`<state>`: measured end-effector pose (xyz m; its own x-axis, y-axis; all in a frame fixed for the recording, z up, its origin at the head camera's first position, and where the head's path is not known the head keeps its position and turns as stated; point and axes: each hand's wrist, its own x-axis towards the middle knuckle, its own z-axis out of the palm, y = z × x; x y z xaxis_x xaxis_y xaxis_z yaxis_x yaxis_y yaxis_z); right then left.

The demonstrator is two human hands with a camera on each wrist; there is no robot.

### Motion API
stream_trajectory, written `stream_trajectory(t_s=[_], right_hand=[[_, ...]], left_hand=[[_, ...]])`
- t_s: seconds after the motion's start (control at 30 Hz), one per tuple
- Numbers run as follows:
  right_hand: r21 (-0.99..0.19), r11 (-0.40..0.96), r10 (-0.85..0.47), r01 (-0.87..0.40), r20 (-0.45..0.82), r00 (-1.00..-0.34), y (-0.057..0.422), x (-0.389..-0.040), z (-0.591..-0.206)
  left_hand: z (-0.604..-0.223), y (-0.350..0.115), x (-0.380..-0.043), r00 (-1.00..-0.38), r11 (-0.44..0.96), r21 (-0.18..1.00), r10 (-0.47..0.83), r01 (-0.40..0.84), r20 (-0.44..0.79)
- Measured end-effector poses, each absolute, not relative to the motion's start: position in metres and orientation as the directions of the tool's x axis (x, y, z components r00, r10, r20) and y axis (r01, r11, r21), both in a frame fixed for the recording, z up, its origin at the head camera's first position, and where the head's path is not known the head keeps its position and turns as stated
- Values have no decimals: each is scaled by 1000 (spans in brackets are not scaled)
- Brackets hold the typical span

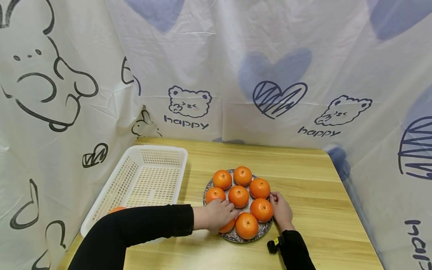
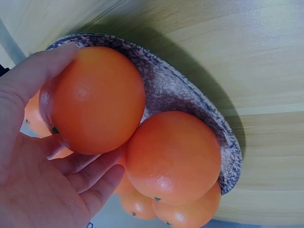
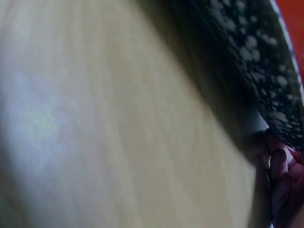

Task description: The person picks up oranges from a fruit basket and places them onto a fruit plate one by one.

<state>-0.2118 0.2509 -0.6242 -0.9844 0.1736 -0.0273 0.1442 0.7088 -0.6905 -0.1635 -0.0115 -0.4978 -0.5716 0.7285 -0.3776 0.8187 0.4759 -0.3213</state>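
Observation:
A speckled grey plate (image 1: 233,236) bears several oranges, among them a middle orange (image 1: 238,196) and a front orange (image 1: 247,226). My left hand (image 1: 217,214) reaches over the plate's left side and partly covers the orange it grips. In the left wrist view, the thumb lies on one side of that gripped orange (image 2: 97,99) and the fingers curl under the other. Another orange (image 2: 173,156) sits right against it. At the plate's right edge, my right hand (image 1: 281,212) holds the rim, its fingers (image 3: 278,164) tucked below the plate's speckled underside (image 3: 251,52).
To the left on the wooden table (image 1: 297,161) stands a white perforated basket (image 1: 182,172). One orange (image 1: 117,209) shows inside it, partly behind my left sleeve (image 1: 152,225). Printed white curtains (image 1: 229,75) close off the back and both sides.

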Motion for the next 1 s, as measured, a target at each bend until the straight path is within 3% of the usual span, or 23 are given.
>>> stream_trajectory(t_s=[0.2,0.4,0.6,0.8,0.9,1.0], right_hand=[[-690,707,175,153,-38,-984,251,-210,-626],[-691,707,174,154,-41,-984,251,-210,-626],[-696,701,176,155,-41,-984,252,-209,-624],[-697,699,179,159,-45,-983,251,-209,-623],[-693,705,174,149,-35,-984,251,-211,-622],[-686,713,182,145,-19,-983,252,-213,-621]], left_hand=[[-468,-11,-170,-612,593,-174,707,786,-354],[-404,-31,-190,-721,735,80,677,674,-148],[-385,-89,-215,-858,858,100,511,504,-57],[-405,-182,-224,-917,959,124,281,256,-284],[-415,-222,-213,-870,985,67,172,160,-463],[-426,-246,-198,-785,993,37,112,112,-609]])
